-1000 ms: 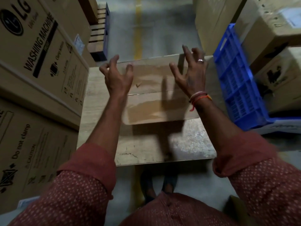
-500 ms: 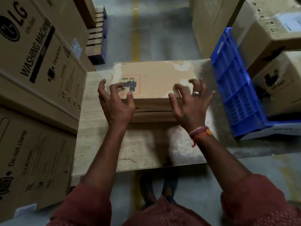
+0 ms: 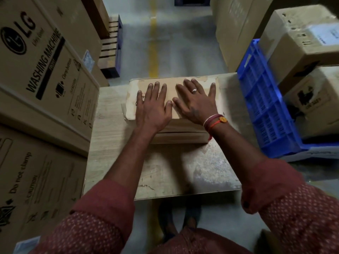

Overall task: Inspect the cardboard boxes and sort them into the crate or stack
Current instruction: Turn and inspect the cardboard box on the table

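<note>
Big washing-machine cartons (image 3: 42, 70) rise at our left, a blue crate (image 3: 266, 109) at our right; on the table (image 3: 174, 165) between lies the box (image 3: 132, 99), our left hand (image 3: 153, 105) and right hand (image 3: 195, 100) flat on top, fingers spread, gripping nothing

2 hands (image 3: 154, 109) (image 3: 196, 103), 1 small box (image 3: 132, 99), 1 blue crate (image 3: 266, 110), 1 table (image 3: 174, 171), approx. 3 boxes (image 3: 300, 43) at right, 2 big cartons (image 3: 45, 57) at left.
</note>
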A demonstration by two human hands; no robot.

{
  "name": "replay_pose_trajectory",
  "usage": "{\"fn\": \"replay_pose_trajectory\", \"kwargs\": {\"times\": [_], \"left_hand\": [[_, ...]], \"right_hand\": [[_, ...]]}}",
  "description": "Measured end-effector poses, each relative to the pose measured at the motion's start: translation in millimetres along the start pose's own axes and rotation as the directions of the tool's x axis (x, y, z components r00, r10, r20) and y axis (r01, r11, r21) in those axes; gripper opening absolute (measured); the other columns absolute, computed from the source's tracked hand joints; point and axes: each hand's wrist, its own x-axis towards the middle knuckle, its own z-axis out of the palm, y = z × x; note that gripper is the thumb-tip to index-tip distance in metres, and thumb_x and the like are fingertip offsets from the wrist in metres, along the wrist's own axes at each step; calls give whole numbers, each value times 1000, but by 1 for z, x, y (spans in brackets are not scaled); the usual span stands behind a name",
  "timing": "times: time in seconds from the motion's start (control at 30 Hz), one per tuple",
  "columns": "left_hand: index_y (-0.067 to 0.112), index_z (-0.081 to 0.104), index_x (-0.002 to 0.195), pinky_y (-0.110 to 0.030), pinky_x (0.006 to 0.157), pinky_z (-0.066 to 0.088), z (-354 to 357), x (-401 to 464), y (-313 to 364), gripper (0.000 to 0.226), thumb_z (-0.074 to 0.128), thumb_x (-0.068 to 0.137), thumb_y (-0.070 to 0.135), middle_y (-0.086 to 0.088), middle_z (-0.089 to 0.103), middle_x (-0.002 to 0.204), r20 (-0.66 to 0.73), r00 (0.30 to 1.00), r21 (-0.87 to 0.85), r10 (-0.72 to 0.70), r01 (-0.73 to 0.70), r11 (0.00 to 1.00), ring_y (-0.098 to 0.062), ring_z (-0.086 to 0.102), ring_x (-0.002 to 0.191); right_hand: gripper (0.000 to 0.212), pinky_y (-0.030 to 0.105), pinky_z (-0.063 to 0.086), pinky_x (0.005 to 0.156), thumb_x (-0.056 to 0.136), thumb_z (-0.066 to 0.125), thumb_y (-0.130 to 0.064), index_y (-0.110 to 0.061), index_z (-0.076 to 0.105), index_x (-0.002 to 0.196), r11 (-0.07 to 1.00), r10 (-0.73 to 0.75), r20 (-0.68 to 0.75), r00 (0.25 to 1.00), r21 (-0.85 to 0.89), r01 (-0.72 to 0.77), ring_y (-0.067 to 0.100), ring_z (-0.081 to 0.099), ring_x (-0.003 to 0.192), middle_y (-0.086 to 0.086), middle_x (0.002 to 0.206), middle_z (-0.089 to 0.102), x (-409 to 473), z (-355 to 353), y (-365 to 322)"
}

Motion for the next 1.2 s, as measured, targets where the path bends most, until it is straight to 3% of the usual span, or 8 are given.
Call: {"fn": "replay_pose_trajectory", "kwargs": {"times": [0.27, 0.43, 0.5, 0.6, 0.67, 0.83, 1.07, 1.2], "left_hand": [[26, 39, 155, -55, 112, 30, -23, 24, -2, 64, 40, 98, 54, -10, 42, 154, 23, 1000, 85, 2, -4, 996, -30, 37, 140], [37, 31, 158, -72, 115, 17, -23, 38, -32, 63, 32, 102, 64, -9, 27, 166, 73, 993, 35, -96, 93, 995, -30, 18, 155], [39, 30, 159, -68, 114, 26, -20, 30, -38, 63, 32, 102, 65, -9, 30, 163, 79, 993, -22, -84, 86, 996, -30, 20, 153], [37, 36, 155, -61, 109, 35, -26, 20, -39, 68, 40, 96, 72, -11, 35, 156, 38, 992, -57, -117, 119, 991, -31, 27, 147], [36, 35, 154, -61, 110, 35, -30, 17, -40, 81, 48, 88, 81, -11, 27, 160, 94, 960, -119, -263, 273, 954, -36, 29, 147], [31, 42, 145, -51, 106, 50, -52, 25, -37, 85, 73, 78, 73, -10, 36, 143, 282, 885, -326, -371, 452, 831, -37, 54, 127], [28, 43, 130, -37, 85, 54, -66, 5, -28, 71, 78, 79, 62, -4, 34, 139, -8, 925, -498, -380, 326, 804, -21, 53, 111], [20, 49, 117, -40, 93, 52, -26, -49, -21, 58, 78, 83, 57, -5, 39, 135, -118, 913, -554, -390, 265, 789, -18, 54, 110]], "right_hand": [[78, 80, -5, 114, 100, 12, -72, -31, 7, 166, 994, 67, 97, 993, -98, -57, 23, -3, 161, -1, 175, 3, 12, 1, 8], [71, 81, -7, 112, 102, 18, -72, -40, 8, 165, 998, 59, 155, 986, -46, -53, 22, -7, 161, -5, 174, 1, 13, -12, 19], [69, 83, -4, 112, 102, 25, -71, -42, 13, 164, 989, 144, 118, 983, 24, -148, 25, -8, 160, -5, 174, 1, 10, -14, 28], [71, 76, 20, 114, 100, 42, -66, -36, 24, 162, 944, 269, 77, 960, 179, -278, 32, 12, 157, 0, 173, 12, 2, -16, 37], [72, 59, 37, 112, 98, 50, -62, -31, 31, 160, 937, 257, 56, 965, 229, -263, 39, 27, 148, 6, 169, 22, 0, -17, 37], [70, 45, 42, 105, 92, 66, -53, -25, 47, 153, 931, 217, -77, 973, 314, -183, 45, 44, 131, 16, 152, 41, -3, -20, 37], [71, 39, 38, 106, 88, 63, -56, -24, 50, 150, 954, 157, -368, 917, 297, -45, 39, 43, 126, 20, 140, 43, -24, -30, 33], [59, 32, 28, 114, 88, 70, -50, -22, 60, 139, 946, 154, -397, 905, 323, -19, 39, 43, 126, 20, 132, 44, -74, 2, 33]]}}
